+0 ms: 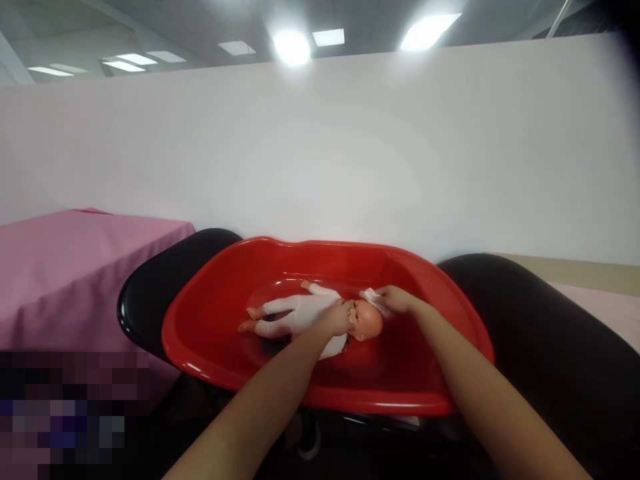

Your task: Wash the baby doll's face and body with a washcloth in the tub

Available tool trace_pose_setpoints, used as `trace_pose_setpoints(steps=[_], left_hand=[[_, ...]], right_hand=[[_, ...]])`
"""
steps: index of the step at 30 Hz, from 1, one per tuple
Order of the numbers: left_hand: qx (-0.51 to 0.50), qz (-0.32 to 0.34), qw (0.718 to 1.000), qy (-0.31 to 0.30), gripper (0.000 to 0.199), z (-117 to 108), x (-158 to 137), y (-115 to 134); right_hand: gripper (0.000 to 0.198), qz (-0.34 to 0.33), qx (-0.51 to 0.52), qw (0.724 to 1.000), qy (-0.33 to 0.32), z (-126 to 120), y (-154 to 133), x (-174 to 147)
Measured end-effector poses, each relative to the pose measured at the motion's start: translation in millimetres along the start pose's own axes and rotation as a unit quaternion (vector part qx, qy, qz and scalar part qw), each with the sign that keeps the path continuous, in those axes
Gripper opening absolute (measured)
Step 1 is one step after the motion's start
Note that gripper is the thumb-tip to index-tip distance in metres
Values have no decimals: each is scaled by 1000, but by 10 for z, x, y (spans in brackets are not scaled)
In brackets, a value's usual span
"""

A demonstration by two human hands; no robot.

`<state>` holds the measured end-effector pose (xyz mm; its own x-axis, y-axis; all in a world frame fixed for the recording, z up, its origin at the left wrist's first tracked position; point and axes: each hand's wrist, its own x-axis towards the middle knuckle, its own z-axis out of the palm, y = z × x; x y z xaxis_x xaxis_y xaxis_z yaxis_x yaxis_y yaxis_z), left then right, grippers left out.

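Observation:
A baby doll [303,312] in white clothing lies on its back inside a red baby bathtub [220,283], with its feet to the left and its bald head [369,321] to the right. My left hand [341,319] is at the doll's neck and chin, its fingers curled against it and covering part of the face. Over the top of the head, my right hand [399,299] pinches a small white cloth [371,295]. The cloth is bunched up and close to the doll's head. Whether it touches the head is hard to see.
Black side surfaces [150,293] flank the tub left and right. A table draped in pink cloth [90,267] stands at the left. Behind the tub runs a white partition [310,153]. The lower left corner is pixelated.

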<state>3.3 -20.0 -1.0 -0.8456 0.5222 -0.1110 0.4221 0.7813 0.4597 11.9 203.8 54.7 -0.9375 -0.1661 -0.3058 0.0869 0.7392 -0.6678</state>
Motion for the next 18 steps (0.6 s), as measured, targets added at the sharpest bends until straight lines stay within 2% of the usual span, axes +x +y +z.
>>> trace_pose_setpoints(steps=[7,13,18], left_hand=[[-14,16,1000,4,57,25,40,-34],[-14,24,1000,2,57,33,52,-50],[-14,23,1000,12,52,41,52,-60]], right_hand=[[29,13,6,1000,-18,6,-6,-22],[26,91,-69,993,-22,28,59,11],[29,78,-76,994,-10,37,63,14]])
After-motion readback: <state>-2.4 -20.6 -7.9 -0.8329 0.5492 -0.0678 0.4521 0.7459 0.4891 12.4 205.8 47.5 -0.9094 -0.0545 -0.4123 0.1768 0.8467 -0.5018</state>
